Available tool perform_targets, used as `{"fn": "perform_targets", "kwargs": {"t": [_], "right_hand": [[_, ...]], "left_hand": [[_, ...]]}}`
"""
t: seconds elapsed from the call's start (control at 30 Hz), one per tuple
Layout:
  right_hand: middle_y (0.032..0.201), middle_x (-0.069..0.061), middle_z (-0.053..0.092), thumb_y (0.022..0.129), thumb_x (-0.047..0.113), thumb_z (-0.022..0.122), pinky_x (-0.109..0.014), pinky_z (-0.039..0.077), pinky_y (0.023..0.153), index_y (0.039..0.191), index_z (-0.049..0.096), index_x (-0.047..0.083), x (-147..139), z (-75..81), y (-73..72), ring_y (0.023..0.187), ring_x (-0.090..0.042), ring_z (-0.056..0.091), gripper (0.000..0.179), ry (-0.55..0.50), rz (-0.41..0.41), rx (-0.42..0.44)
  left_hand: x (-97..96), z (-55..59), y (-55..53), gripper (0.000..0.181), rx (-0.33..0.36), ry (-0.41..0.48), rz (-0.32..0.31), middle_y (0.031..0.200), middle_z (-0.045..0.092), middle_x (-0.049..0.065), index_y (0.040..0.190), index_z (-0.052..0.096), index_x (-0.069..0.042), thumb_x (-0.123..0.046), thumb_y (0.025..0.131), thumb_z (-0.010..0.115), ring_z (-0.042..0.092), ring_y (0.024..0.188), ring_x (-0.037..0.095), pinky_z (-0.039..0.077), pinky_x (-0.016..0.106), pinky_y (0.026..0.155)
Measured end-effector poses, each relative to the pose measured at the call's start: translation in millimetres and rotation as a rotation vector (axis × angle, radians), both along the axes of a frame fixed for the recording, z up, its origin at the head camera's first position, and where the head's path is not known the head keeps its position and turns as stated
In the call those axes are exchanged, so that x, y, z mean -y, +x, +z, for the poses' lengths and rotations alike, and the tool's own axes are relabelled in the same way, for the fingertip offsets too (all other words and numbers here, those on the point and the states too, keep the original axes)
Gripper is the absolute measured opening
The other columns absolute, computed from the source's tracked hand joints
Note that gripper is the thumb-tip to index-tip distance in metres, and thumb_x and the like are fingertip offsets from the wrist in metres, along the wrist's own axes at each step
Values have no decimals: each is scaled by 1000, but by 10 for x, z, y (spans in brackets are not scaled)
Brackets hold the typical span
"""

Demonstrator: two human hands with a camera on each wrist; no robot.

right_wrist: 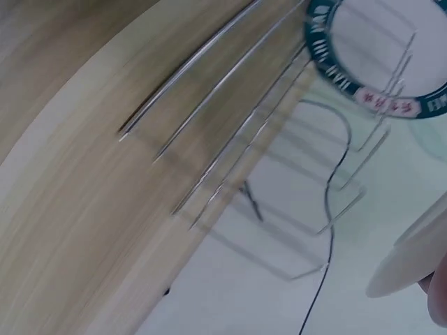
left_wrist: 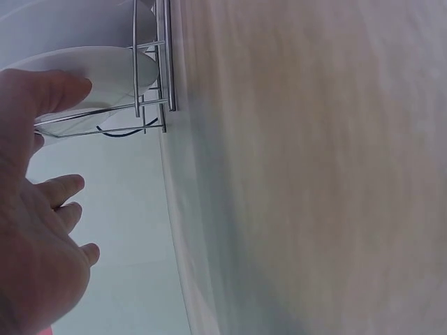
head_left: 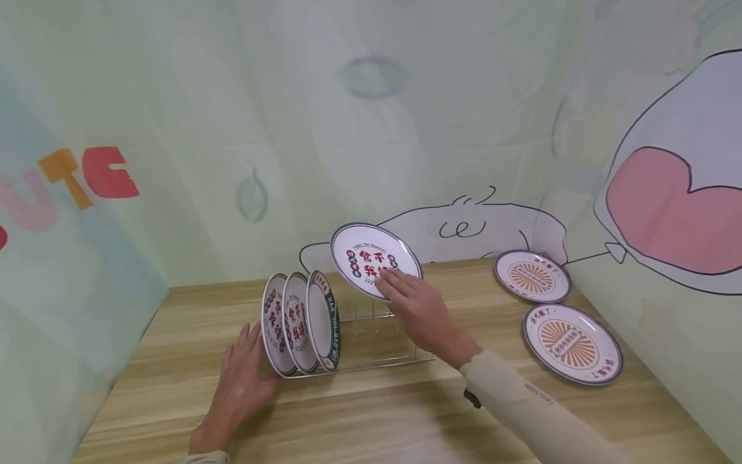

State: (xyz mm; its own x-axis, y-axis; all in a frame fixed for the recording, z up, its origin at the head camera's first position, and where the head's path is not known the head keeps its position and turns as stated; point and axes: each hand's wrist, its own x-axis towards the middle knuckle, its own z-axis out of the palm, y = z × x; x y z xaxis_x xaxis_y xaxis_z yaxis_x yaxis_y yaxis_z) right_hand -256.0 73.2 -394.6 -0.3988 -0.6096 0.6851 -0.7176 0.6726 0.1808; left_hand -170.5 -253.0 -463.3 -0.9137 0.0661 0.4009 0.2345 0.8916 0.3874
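My right hand [head_left: 426, 316] pinches a white plate [head_left: 350, 248] with red characters and a dark rim, tilted above the right part of a wire dish rack [head_left: 385, 365]. Its fingers lie over the printed face; the thumb is hidden. In the right wrist view, this plate [right_wrist: 398, 262] shows nearly edge-on beside a fingertip. Three plates stand upright at the rack's left end: a left plate [head_left: 272, 322], a middle plate [head_left: 296, 322] and a green-rimmed plate [head_left: 321, 322]. My left hand [head_left: 240, 380] rests at that end, its thumb against the outermost plate [left_wrist: 105, 77], other fingers loosely extended.
Two plates with orange sunburst prints lie flat on the wooden table [head_left: 359, 419] at the right, a rear plate [head_left: 532, 277] and a front plate [head_left: 572, 345]. A printed cloth backdrop [head_left: 371, 142] encloses the table's back and sides.
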Motion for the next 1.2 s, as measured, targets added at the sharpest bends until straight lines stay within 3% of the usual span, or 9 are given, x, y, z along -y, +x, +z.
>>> {"fn": "perform_targets", "kwargs": {"t": [0.23, 0.5, 0.67, 0.83, 1.07, 1.2], "right_hand": [[133, -4, 54, 89, 18, 59, -32, 41, 105, 132, 51, 15, 331, 57, 196, 126, -18, 49, 43, -81, 76, 2], [130, -7, 57, 91, 17, 56, -32, 43, 103, 126, 57, 12, 752, 10, 354, 122, -21, 53, 35, -308, 167, -55], [129, -11, 57, 94, 17, 50, -31, 44, 102, 126, 56, 6, 1002, -91, 408, 121, -23, 54, 34, -463, 251, -14], [127, -14, 58, 92, 10, 50, -32, 46, 98, 126, 54, 2, 1198, -162, 454, 118, -24, 56, 35, -624, 288, 68], [127, -15, 57, 95, 3, 42, -29, 50, 91, 135, 44, 4, 1295, -278, 534, 111, -24, 59, 40, -871, 277, 346], [116, -20, 62, 94, 0, 42, -28, 57, 78, 129, 49, -2, 1296, -296, 624, 95, -25, 66, 36, -987, 247, 432]], "left_hand": [[9, -3, 6, 85, 14, 5, 4, 144, 34, 24, 142, 32, -5, -18, 68, 72, 23, 135, 45, 17, 67, 104], [33, -3, -7, 84, 23, 14, -4, 144, 33, 24, 142, 32, -6, -19, 69, 72, 21, 136, 45, 16, 67, 105], [46, 0, 0, 83, 9, 17, -5, 143, 35, 25, 140, 34, -5, -16, 68, 73, 22, 135, 45, 17, 68, 104], [45, 0, 14, 84, 10, 24, -7, 143, 35, 24, 141, 34, -6, -15, 67, 73, 22, 135, 45, 17, 68, 103], [27, -11, -6, 83, -21, 17, -19, 142, 37, 24, 140, 35, -5, -16, 66, 72, 24, 134, 45, 19, 68, 103], [32, -22, -16, 83, -34, 16, -19, 141, 37, 24, 140, 35, -4, -15, 66, 72, 25, 134, 45, 19, 67, 103]]}}
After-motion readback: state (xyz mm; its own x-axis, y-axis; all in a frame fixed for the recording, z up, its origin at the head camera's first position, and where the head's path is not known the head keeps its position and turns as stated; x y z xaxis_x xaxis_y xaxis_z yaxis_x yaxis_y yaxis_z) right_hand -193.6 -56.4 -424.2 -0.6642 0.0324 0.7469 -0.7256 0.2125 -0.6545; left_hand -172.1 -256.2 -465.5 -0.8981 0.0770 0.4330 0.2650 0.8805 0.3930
